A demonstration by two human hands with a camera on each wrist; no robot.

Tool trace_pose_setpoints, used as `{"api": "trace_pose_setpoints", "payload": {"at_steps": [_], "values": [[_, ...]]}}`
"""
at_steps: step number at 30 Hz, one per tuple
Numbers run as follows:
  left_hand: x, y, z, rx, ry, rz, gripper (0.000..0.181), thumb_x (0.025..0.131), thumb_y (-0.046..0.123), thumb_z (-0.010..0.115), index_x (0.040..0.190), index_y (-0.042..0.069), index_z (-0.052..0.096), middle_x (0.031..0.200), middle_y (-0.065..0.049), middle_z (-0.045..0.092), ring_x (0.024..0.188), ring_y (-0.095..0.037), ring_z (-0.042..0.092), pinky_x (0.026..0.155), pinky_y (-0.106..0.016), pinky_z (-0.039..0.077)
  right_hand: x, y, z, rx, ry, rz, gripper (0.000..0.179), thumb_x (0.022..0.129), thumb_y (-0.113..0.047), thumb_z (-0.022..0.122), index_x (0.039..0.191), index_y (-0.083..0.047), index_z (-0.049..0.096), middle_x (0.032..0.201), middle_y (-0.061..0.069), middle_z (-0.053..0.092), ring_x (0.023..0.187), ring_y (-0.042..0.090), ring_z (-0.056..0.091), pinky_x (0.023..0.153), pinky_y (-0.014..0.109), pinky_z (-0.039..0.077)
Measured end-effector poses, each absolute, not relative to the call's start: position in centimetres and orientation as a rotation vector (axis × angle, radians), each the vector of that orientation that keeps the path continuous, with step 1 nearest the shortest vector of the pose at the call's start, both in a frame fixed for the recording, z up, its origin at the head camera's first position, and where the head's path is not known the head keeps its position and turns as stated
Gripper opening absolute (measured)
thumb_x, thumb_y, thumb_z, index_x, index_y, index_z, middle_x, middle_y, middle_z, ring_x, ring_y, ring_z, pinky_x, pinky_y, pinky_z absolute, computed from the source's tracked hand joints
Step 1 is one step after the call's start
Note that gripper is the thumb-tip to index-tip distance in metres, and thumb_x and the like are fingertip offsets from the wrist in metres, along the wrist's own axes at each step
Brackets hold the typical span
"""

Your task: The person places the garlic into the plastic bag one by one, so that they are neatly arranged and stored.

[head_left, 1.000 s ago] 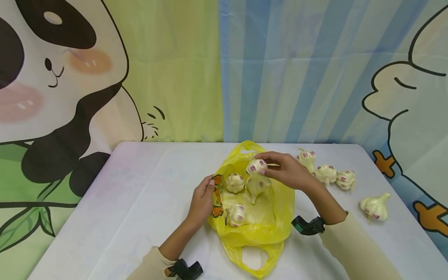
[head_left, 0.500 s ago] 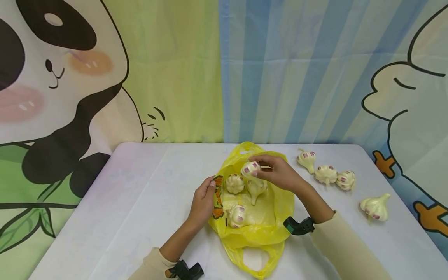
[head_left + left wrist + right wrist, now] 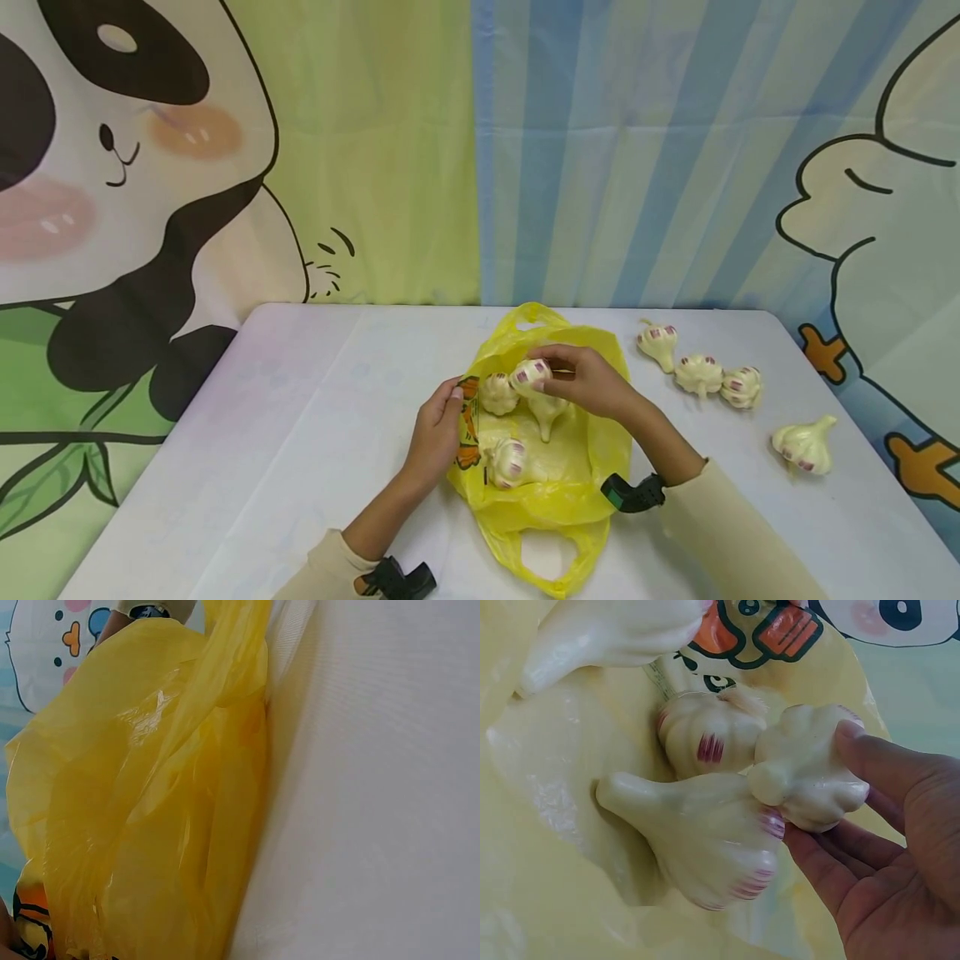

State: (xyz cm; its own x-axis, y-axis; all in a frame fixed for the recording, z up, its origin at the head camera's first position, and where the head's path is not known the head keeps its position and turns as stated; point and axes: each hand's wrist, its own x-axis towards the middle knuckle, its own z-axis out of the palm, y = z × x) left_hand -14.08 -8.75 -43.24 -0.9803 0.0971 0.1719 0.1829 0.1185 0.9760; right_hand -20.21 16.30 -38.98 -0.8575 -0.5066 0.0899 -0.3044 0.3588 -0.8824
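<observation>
My right hand (image 3: 588,382) pinches a white garlic bulb (image 3: 530,376) with purple marks between thumb and fingers, inside the mouth of a yellow plastic bag (image 3: 562,500). In the right wrist view the held garlic bulb (image 3: 810,769) overlaps two others, one long-necked (image 3: 697,832) and one rounder (image 3: 709,739). Another garlic bulb (image 3: 507,462) lies nearer the front of the bag. My left hand (image 3: 435,429) grips the bag's left edge, by an orange butterfly-like print (image 3: 468,421). Mostly yellow bag wall (image 3: 150,810) fills the left wrist view.
Right of the bag, on the white table (image 3: 300,433), three garlic bulbs sit in a row, the middle one (image 3: 699,374) among them. A separate garlic bulb (image 3: 802,444) lies nearer the right edge. Behind the table hangs a cartoon-printed curtain (image 3: 600,167).
My right hand has moved left and down with the garlic bulb, bringing it beside the other bulbs in the bag. My left hand keeps its hold on the bag's edge.
</observation>
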Motion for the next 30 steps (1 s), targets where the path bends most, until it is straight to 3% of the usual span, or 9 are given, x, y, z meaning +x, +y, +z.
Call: {"api": "trace_pose_setpoints", "payload": {"at_steps": [12, 22, 30], "values": [[-14.0, -8.7, -43.1, -0.253, -2.312, -1.999, 0.038, 0.108, 0.028, 0.036, 0.132, 0.007, 0.057, 0.128, -0.007, 0.06, 0.124, -0.018, 0.051, 0.104, -0.042, 0.038, -19.7, 15.8, -40.2, -0.744, 2.457, -1.423, 0.039, 0.092, -0.008, 0.068, 0.128, 0.003, 0.059, 0.124, 0.017, 0.06, 0.115, 0.033, 0.057, 0.092, 0.037, 0.05], [-13.8, -8.6, -42.8, -0.248, -2.299, -2.012, 0.037, 0.108, 0.025, 0.036, 0.132, 0.005, 0.056, 0.13, -0.009, 0.059, 0.125, -0.02, 0.05, 0.106, -0.043, 0.037, -19.4, 15.6, -40.0, -0.778, 2.522, -1.243, 0.036, 0.091, -0.012, 0.07, 0.124, -0.001, 0.063, 0.122, 0.013, 0.061, 0.117, 0.033, 0.055, 0.098, 0.044, 0.045], [-13.8, -8.4, -42.4, -0.214, -2.329, -2.006, 0.036, 0.108, 0.018, 0.035, 0.133, 0.001, 0.055, 0.13, -0.012, 0.058, 0.126, -0.024, 0.049, 0.106, -0.043, 0.036, -19.2, 15.6, -39.8, -0.784, 2.527, -1.209, 0.043, 0.091, -0.015, 0.07, 0.128, 0.003, 0.059, 0.127, 0.016, 0.059, 0.121, 0.035, 0.053, 0.1, 0.046, 0.043]]}}
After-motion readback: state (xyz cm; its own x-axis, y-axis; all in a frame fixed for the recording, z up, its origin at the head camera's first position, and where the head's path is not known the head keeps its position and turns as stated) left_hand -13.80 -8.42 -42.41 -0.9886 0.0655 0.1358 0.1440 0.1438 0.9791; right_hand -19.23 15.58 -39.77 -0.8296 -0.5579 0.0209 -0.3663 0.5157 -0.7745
